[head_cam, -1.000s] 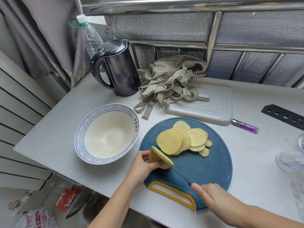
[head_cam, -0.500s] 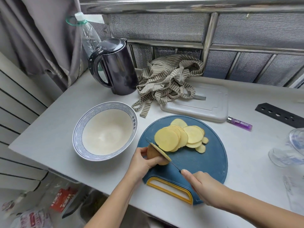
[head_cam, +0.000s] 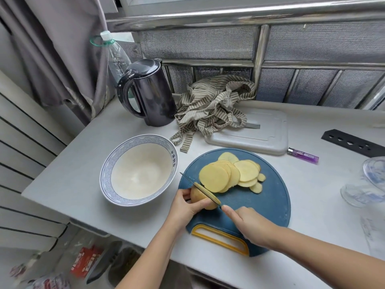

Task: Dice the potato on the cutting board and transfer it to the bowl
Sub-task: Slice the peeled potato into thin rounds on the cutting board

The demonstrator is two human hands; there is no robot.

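A person's left hand (head_cam: 184,207) clasps the uncut end of a potato (head_cam: 201,200) at the near left edge of a round blue board (head_cam: 268,205), fingers curled over its top and thumb pressed to its near side. The right hand (head_cam: 250,226) is wrapped round the handle of a knife (head_cam: 188,179), forefinger stretched forward toward the blade; the handle itself is hidden under the palm. The blade runs diagonally away to the left, set into the potato just beside the left fingertips, its tip reaching past the board's rim toward the bowl (head_cam: 125,197). Both forearms come in from the bottom edge, the right wrist crossing the board's yellow handle slot.

A fan of round slices (head_cam: 216,176) lies overlapping at the board's middle, touching the potato's cut face. The bowl stands just left of the board, holding no potato; 4 blue characters on its inner rim are too small to read. Print on a purple lighter (head_cam: 303,157), beyond the board to the right, is likewise illegible.
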